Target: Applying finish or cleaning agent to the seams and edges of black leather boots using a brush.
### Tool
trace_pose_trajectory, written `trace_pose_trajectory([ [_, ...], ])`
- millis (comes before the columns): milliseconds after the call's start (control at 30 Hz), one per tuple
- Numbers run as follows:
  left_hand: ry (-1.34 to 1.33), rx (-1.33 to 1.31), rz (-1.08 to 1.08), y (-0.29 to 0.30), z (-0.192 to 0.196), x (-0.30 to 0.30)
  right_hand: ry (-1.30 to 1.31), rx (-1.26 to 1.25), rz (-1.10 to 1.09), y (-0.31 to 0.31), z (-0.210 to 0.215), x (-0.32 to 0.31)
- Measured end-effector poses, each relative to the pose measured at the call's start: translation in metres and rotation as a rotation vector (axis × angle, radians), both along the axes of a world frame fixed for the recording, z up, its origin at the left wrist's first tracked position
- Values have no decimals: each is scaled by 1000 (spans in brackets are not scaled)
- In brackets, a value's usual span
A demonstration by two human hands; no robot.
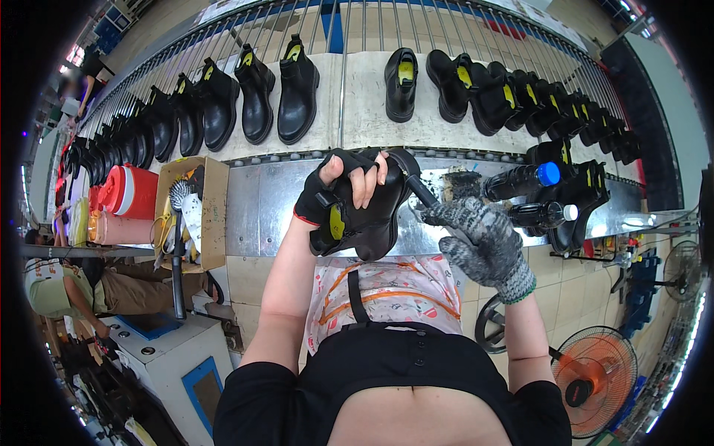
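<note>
I am holding a black ankle boot [364,215] up in front of my chest with my left hand [338,189], which is wearing a fingerless black glove. My bare fingers [364,186] are clamped over the top of the upper, thumb on the near side, so the boot is tipping with its sole toward me and its heel end toward my right hand [476,241]. That hand, in a speckled grey knit glove, is closing around a dark brush handle [420,189] and pressing it to the boot's back edge; I am gripping it low so the tip can reach the seam, I think, though the working end is hidden behind the boot.

Just beyond, on the metal bench [260,201], two dark bottles are lying on their sides, one with a blue cap [548,174] and one with a white cap [570,212], near my right hand for easy reaching. To my left a cardboard box [212,215] is standing open, holding a round brush [178,195] and what look like rags. A red drinks cooler [126,191] is sitting beside it. Finished boots [297,82] are standing in a row on the conveyor [364,104] behind.
</note>
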State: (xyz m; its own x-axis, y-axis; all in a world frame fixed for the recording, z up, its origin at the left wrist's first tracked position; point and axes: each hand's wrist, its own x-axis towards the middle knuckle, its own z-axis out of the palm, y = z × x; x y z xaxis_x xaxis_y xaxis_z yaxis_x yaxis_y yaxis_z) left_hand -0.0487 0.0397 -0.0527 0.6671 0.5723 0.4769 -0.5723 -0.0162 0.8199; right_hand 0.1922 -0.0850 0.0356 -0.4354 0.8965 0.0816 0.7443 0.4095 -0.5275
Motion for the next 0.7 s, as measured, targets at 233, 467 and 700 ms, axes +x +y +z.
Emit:
trace_pose_trajectory([
  [233,-119,-203,77,-3,-3,-7,260,76,19,9,-14,-10],
  [467,-231,-281,196,14,-24,-30,336,172,23,7,-80,-33],
  [700,-356,-362,229,27,-46,-53,515,53,34,8,-111,-54],
])
